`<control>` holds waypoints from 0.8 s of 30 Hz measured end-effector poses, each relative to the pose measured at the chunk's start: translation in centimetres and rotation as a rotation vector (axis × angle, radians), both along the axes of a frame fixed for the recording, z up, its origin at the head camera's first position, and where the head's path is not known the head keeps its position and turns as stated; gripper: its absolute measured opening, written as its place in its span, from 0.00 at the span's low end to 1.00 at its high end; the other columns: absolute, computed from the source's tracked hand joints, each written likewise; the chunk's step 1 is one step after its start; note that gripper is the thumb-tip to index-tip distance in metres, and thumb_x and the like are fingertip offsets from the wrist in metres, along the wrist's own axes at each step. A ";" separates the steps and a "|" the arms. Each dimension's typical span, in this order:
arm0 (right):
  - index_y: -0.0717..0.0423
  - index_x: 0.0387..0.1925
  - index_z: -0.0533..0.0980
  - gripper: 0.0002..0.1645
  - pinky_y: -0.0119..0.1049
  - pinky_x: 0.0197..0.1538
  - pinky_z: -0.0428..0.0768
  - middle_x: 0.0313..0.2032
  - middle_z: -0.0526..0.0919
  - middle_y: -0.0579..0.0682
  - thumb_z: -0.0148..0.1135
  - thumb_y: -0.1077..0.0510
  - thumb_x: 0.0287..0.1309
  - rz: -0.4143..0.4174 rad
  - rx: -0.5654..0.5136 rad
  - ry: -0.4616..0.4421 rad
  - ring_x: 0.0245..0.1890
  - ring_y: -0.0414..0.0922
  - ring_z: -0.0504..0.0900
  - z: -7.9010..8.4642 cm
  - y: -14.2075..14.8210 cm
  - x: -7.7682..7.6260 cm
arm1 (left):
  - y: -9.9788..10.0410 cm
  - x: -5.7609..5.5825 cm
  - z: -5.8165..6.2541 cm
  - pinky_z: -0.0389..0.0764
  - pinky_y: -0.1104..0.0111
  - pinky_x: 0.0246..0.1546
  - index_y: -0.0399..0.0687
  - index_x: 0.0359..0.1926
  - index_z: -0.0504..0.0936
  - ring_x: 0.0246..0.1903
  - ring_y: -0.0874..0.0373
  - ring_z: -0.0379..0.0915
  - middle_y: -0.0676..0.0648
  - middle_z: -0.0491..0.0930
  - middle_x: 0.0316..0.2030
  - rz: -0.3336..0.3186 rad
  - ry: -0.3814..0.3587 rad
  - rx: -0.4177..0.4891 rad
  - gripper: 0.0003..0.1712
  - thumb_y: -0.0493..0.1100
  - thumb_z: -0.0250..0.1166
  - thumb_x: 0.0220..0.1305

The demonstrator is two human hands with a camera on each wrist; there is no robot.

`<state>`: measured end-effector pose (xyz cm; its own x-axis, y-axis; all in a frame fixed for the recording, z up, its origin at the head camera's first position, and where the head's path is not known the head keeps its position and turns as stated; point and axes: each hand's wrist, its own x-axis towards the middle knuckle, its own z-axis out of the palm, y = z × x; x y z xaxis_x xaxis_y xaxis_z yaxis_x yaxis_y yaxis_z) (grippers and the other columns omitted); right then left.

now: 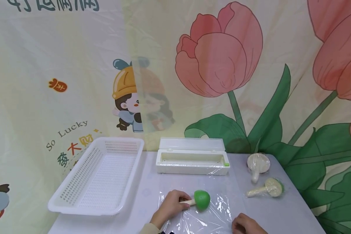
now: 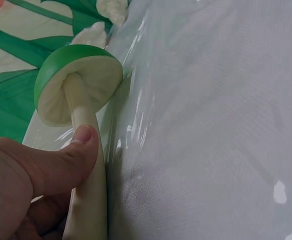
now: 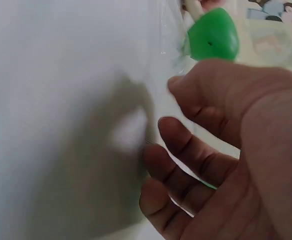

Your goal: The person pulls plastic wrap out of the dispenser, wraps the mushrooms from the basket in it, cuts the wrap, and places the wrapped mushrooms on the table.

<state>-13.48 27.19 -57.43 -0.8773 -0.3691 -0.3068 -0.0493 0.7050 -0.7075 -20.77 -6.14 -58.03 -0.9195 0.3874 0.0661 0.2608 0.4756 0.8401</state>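
Observation:
My left hand (image 1: 172,205) pinches the pale stem of a toy mushroom (image 1: 202,200) with a green cap. In the left wrist view the thumb lies along the stem, and the cap's pale underside shows. Beneath the mushroom a sheet of clear cling film (image 1: 217,216) is spread on the table, shiny and creased. My right hand (image 1: 246,224) is by the film's right edge, partly cut off in the head view. Its fingers (image 3: 178,142) bend loosely, thumb apart from them, and nothing shows between them in the right wrist view.
A white cling film box (image 1: 193,169) with its lid raised stands at the back of the table (image 1: 146,182). At left is a white perforated basket (image 1: 97,213). Two film-wrapped mushrooms lie at right, one pale (image 1: 258,162) and one green-edged (image 1: 273,188). A printed cloth (image 1: 152,39) hangs behind.

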 end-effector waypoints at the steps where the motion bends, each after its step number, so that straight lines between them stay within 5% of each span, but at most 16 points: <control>1: 0.52 0.32 0.78 0.06 0.30 0.34 0.74 0.34 0.73 0.46 0.64 0.57 0.67 0.000 -0.016 0.013 0.31 0.35 0.70 0.2 0.0 -0.1 | 0.0 0.0 0.0 0.74 0.73 0.34 0.49 0.38 0.91 0.28 0.70 0.73 0.57 0.86 0.29 0.000 -0.001 -0.001 0.12 0.38 0.79 0.50; 9: 0.57 0.38 0.75 0.10 0.30 0.31 0.75 0.32 0.80 0.47 0.57 0.54 0.74 -0.032 -0.149 0.049 0.29 0.33 0.74 3.1 -1.3 -1.4 | 0.0 0.0 0.2 0.74 0.74 0.35 0.48 0.38 0.91 0.28 0.70 0.73 0.58 0.85 0.28 -0.004 -0.037 -0.010 0.10 0.37 0.78 0.52; 15: 0.59 0.42 0.72 0.15 0.31 0.28 0.75 0.28 0.84 0.46 0.51 0.50 0.78 0.004 -0.201 0.192 0.27 0.36 0.78 4.8 -3.7 -3.2 | 0.0 0.1 0.9 0.74 0.74 0.33 0.46 0.38 0.90 0.27 0.69 0.72 0.57 0.84 0.27 -0.018 -0.052 -0.026 0.10 0.36 0.78 0.52; 24: 0.62 0.44 0.72 0.13 0.31 0.34 0.79 0.29 0.86 0.47 0.53 0.53 0.78 -0.106 -0.313 0.281 0.31 0.39 0.82 4.2 -6.8 -5.9 | -0.1 -0.2 1.4 0.76 0.75 0.33 0.45 0.40 0.91 0.27 0.71 0.73 0.55 0.85 0.28 -0.094 -0.055 -0.077 0.14 0.32 0.77 0.50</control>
<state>-19.33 20.41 -53.23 -0.9489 -0.3096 0.0618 -0.2093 0.4705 -0.8572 -20.93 -6.27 -56.59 -0.8805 0.4738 -0.0168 0.2613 0.5146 0.8167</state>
